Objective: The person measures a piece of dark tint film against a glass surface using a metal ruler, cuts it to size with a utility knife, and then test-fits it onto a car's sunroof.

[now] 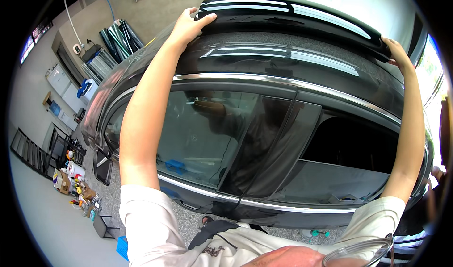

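Both my arms reach up and across the side of a black car (240, 63), parked right in front of me. A long, curved, glossy black sheet (269, 19), perhaps film, spans the space between my hands over the car's roof. My left hand (193, 26) pinches its left end, thumb on top. At the far right end, my right hand (398, 54) grips its corner, with some of the fingers hidden. Whether the sheet's lower edge touches the roof, I cannot tell. Light strips reflect in it. Below lie the front side window (208, 132) and the rear side window (347, 175), whose upper part looks dark.
The side mirror (103, 167) juts out at left. Beyond are film rolls (122, 40), a white bucket (75, 169), a dark stool (105, 226) and a blue crate (122, 247). Part of another person (437, 182) shows at the right edge.
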Available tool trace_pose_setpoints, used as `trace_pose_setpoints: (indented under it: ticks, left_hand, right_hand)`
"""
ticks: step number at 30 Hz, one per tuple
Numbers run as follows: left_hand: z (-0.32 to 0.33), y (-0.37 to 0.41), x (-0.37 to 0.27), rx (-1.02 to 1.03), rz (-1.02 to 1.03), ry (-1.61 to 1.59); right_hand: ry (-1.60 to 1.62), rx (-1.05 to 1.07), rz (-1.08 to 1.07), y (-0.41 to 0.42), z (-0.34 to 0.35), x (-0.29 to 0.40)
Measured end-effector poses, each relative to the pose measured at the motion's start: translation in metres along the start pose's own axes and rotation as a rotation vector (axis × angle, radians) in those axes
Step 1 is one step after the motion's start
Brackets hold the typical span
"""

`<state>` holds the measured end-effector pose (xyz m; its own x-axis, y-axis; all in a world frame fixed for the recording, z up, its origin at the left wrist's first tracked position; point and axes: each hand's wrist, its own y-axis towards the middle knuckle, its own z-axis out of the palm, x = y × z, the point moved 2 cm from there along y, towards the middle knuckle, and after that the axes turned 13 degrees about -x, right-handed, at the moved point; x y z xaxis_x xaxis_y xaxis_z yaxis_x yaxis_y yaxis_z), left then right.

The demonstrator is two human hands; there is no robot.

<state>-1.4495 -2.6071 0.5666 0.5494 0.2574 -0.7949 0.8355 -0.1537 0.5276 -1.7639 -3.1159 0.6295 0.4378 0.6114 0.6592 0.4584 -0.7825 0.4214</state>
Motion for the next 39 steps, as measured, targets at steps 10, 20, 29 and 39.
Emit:
trace_pose_setpoints:
  ticks: [10,20,29,39]
  left_hand:
    - [-0.006,0.044,0.009,-0.092,-0.072,-0.102]
    - [0.004,0.055,-0.003,-0.1,-0.129,-0.188]
    - [-0.014,0.03,0.01,0.042,-0.005,0.105]
    - [-0.005,0.012,-0.001,-0.065,-0.03,0.108]
  right_hand:
    - [0.343,-0.018,0.005,0.003,0.0,0.01]
    - [0.496,-0.155,-0.097,0.015,0.012,0.017]
    - [0.1,-0.014,-0.119,-0.006,0.022,0.004]
    - [0.132,-0.024,-0.072,0.001,0.026,-0.002]
